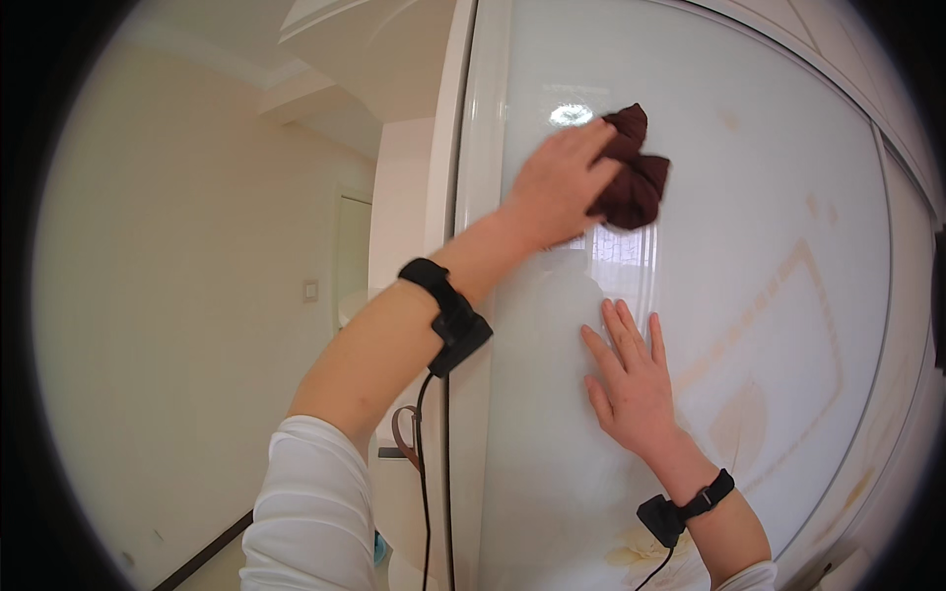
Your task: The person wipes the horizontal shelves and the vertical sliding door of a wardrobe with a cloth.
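Observation:
A bunched dark maroon cloth (634, 185) is in my left hand (558, 181), high on a glossy white sliding wardrobe door (547, 414). The fingers curl over the cloth's left side, and its folds stick out to the right. Lower down, my right hand (635, 391) rests on the same panel with its fingers spread and nothing in it. Both arms wear a black strap with a small dark box and a cable, one on the left forearm (447, 314) and the other by the right wrist (676, 510).
The door's pale frame (480, 148) runs upright beside my left arm. A beige diamond pattern (802, 258) and a pale yellow flower (639, 550) decorate the panel. Left of it are a cream wall (185, 258), a light switch (310, 290) and a brown strap loop (403, 436).

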The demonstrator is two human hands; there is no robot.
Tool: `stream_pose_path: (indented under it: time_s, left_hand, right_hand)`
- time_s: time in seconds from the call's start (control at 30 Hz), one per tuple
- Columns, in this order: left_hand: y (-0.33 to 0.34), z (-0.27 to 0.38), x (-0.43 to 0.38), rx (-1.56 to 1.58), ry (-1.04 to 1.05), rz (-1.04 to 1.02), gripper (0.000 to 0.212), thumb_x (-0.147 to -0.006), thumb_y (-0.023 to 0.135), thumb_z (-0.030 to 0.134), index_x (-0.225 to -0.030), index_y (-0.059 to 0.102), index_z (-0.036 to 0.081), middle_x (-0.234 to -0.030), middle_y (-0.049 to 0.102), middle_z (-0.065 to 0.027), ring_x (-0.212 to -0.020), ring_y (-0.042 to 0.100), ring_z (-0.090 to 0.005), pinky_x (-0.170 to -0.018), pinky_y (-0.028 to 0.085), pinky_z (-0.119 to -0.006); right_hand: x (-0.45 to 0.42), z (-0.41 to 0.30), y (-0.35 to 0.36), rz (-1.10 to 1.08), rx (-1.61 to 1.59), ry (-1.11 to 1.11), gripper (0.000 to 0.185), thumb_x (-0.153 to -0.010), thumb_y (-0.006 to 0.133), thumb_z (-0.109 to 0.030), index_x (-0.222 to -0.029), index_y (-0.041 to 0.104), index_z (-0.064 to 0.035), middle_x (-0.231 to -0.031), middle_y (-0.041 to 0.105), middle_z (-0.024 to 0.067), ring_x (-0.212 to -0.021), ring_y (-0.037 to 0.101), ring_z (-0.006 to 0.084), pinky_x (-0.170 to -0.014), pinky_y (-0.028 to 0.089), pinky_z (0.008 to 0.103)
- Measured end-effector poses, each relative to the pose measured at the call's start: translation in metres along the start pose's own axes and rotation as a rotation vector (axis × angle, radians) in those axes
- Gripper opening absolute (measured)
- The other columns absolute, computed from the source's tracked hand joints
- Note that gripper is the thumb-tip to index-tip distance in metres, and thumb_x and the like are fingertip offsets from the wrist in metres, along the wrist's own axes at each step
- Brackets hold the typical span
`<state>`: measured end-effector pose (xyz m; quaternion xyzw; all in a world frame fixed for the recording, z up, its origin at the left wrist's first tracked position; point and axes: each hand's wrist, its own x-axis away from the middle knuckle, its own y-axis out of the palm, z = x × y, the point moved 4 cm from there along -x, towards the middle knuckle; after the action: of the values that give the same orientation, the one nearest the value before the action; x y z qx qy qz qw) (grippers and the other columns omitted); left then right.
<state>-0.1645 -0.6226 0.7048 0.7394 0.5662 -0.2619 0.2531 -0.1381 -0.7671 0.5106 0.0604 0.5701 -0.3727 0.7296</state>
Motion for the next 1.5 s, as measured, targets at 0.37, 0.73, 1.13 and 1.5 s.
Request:
stream_pose_path:
  time_s: [0.37,0.73,1.13,1.5]
  left_hand:
    - [-0.033,-0.11,0.009,-0.348,-0.309,0.01,0.073,-0.071,0.075,0.033,-0.138,0.06,0.008,-0.151,0.041,-0.0328,-0.142,0.037,-0.0484,-0.118,0.031,-0.054]
    - [-0.031,0.045,0.086,0.097,0.019,-0.327,0.067,-0.053,0.087,0.011,-0.115,0.063,0.007,-0.153,0.045,-0.0217,-0.144,0.04,-0.0401,-0.117,0.035,-0.054]
    - [-0.034,-0.081,0.061,-0.213,-0.286,0.011,0.076,-0.07,0.084,0.022,-0.14,0.056,0.006,-0.154,0.042,-0.024,-0.143,0.039,-0.0427,-0.116,0.034,-0.052]
    - [-0.004,0.043,0.107,0.103,0.108,-0.207,0.066,-0.068,0.083,0.019,-0.128,0.06,0.005,-0.149,0.049,-0.0209,-0.14,0.045,-0.0396,-0.115,0.036,-0.054]
  right_hand:
    - [0.004,0.003,0.0,0.017,-0.047,-0.017,0.05,-0.087,0.068,-0.012,-0.136,0.059,-0.0039,-0.157,0.04,0.0199,-0.149,0.036,0.034,-0.122,0.021,0.0591]
    - [0.005,0.011,0.003,0.032,-0.026,0.032,0.043,-0.087,0.068,-0.01,-0.128,0.063,-0.001,-0.155,0.043,0.023,-0.148,0.036,0.036,-0.122,0.02,0.0599]
    - [0.009,0.016,0.006,0.01,-0.007,0.093,0.044,-0.086,0.066,-0.007,-0.13,0.061,-0.0001,-0.156,0.041,0.0239,-0.149,0.034,0.0385,-0.122,0.022,0.0592]
    - [0.009,0.022,0.008,-0.002,0.013,0.163,0.052,-0.087,0.064,-0.006,-0.138,0.055,0.0001,-0.158,0.037,0.023,-0.151,0.031,0.0384,-0.122,0.022,0.0589]
